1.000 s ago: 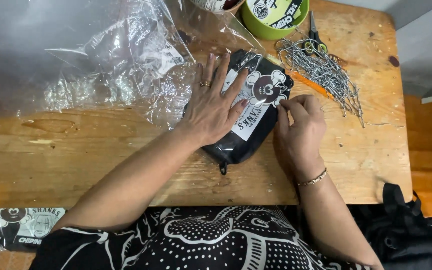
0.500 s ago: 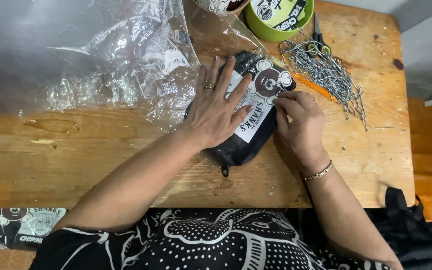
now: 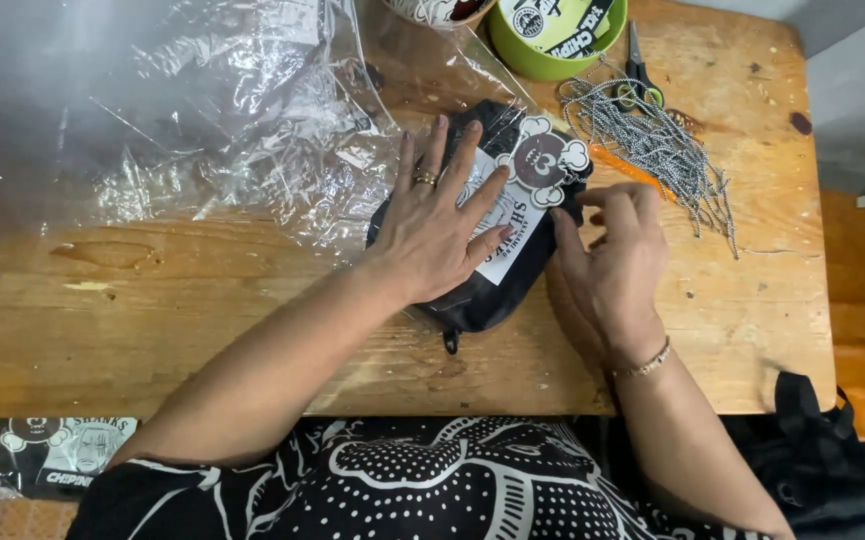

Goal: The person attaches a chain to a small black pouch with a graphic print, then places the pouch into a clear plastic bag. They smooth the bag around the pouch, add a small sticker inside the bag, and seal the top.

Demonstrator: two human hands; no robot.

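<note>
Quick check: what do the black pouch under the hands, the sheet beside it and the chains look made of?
Black pouch: looks like soft matte fabric; it creases under the left hand.
Clear sheet: thin glossy plastic film, crinkled and glaring.
Chains: likely metal ball chain, silvery beaded strands.

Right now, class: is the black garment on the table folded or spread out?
Folded. The black garment lies as a compact bundle under the left hand, which is pressed flat on it; the right hand touches its edge.

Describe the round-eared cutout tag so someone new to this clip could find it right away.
Start at the wooden table and find the black pouch under the left hand. The tag lies at the pouch's far end, just beyond the right hand. Unlike the rectangular white label beside it, it is a white-edged cartoon head with round ears.
</note>
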